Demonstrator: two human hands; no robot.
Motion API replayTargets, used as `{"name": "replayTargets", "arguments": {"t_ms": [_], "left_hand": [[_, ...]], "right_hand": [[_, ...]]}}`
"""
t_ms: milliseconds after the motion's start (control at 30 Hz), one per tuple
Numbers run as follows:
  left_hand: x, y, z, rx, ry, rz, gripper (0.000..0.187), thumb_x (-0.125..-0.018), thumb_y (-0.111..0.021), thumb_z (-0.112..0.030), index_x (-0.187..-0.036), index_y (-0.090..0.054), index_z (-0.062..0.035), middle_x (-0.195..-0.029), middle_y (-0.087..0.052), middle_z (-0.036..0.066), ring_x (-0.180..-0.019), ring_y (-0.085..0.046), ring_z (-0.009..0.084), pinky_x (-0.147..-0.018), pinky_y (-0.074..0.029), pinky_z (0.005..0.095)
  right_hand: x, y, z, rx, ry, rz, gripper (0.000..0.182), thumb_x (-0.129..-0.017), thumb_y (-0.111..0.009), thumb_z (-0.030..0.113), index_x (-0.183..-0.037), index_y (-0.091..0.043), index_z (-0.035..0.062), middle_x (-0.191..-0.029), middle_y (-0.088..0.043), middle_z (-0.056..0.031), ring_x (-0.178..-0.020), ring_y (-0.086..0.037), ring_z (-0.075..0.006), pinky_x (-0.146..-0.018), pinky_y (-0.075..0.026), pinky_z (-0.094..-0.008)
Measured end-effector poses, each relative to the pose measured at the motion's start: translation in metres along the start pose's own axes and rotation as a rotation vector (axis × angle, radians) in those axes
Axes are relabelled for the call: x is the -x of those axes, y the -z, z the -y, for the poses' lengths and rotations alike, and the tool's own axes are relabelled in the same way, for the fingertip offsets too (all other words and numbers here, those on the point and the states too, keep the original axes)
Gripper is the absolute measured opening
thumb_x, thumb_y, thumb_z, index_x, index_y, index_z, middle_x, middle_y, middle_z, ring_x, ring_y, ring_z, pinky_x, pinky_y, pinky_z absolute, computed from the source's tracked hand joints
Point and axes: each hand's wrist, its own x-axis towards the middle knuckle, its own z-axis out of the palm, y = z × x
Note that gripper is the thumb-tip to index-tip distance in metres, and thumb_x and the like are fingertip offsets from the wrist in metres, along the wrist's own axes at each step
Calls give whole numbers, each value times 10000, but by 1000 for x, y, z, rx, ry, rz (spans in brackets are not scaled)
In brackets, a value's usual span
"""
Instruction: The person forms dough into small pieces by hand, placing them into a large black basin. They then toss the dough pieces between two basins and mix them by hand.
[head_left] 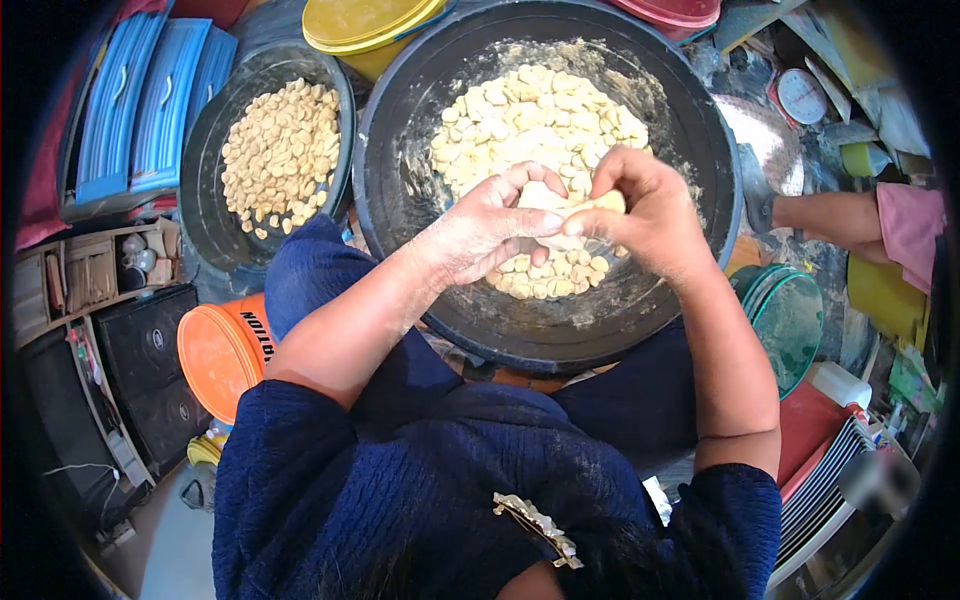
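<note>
A large black basin (395, 235) sits before me, its inner wall smeared with flour. Many flat, pale yellow dough pieces (535, 120) are heaped in it, and a smaller cluster lies nearer my body. Above the heap, my left hand (490, 225), dusted with flour, curls round a lump of pale dough (545, 198). My right hand (645, 205) pinches the same dough between thumb and bent fingers, close to the left fingertips. Part of the dough is hidden by the fingers.
At the left stands a smaller dark basin (205, 190) with more tan dough pieces (283, 150). Lidded buckets stand around: yellow (365, 25), orange (215, 360) and green (790, 325). Another person's leg (830, 215) reaches in at the right, near a round dial scale (802, 97).
</note>
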Motion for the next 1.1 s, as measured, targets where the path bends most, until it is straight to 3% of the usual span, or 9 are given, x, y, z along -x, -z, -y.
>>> {"name": "replayTargets", "arguments": {"t_ms": [333,400,467,567,700,733,933,1000,1100], "left_hand": [[4,13,-2,-32,-172,-10,256,-791,-516,-59,-1035,-440,-66,-983,-520,104,-784,-564,186,-579,-484,259],[2,9,0,-19,-173,-58,234,-819,-508,-88,-1041,-436,-66,-998,-521,110,-824,-571,202,-617,-499,277],[-1,2,1,-6,-176,-107,216,-848,-499,-117,-1047,-433,-67,-1014,-522,117,-864,-577,218,-655,-514,294],[-3,-2,5,141,-172,-177,208,-899,-465,-175,-1070,-417,-67,-1033,-525,126,-918,-578,227,-721,-524,325],[-2,3,3,-18,-143,-159,247,-922,-437,-235,-1106,-396,-75,-1022,-526,102,-859,-574,181,-679,-524,320],[-1,4,1,-47,-114,-170,258,-923,-440,-249,-1114,-392,-82,-1013,-525,89,-823,-568,159,-636,-516,304],[-7,-14,8,-185,-139,-284,415,-920,-432,-348,-1247,-332,-113,-833,-496,61,-582,-456,99,-455,-342,187],[-9,-14,10,-232,-169,-330,472,-918,-421,-379,-1291,-296,-119,-730,-468,26,-500,-416,83,-433,-317,173],[-10,-2,-7,-467,-106,-162,386,-913,-443,-370,-1171,-433,-83,-628,-444,-18,-432,-356,58,-427,-314,195]], "right_hand": [[-12,19,1,-299,-73,-746,194,-845,-603,226,-793,-583,39,-705,-530,35,-622,-475,-46,-578,-407,-193],[-11,26,-4,-146,-127,-623,191,-786,-664,207,-845,-599,37,-816,-565,-21,-708,-517,-104,-664,-444,-252],[-11,15,0,441,327,-363,265,-703,-724,179,-904,-611,48,-973,-557,-91,-860,-544,-186,-772,-446,-303],[-2,-11,25,267,117,-30,303,-704,-705,123,-987,-617,57,-993,-565,-128,-949,-568,-200,-805,-447,-306],[-3,-6,8,128,-39,-348,209,-853,-533,94,-1035,-602,19,-767,-637,-104,-675,-602,-120,-649,-478,-235],[-8,4,4,16,-12,-409,227,-853,-532,106,-1052,-599,20,-876,-635,-113,-787,-594,-110,-710,-471,-254],[-4,-24,-3,317,274,-298,177,-839,-559,108,-1003,-610,69,-1027,-588,-135,-921,-562,-177,-809,-440,-301],[-3,-23,-7,235,128,-22,158,-824,-585,113,-978,-598,81,-972,-594,-125,-885,-573,-222,-802,-449,-313],[-11,-15,-9,-299,-113,-221,194,-844,-580,138,-995,-553,20,-910,-589,-69,-721,-587,-137,-682,-481,-258]]}}
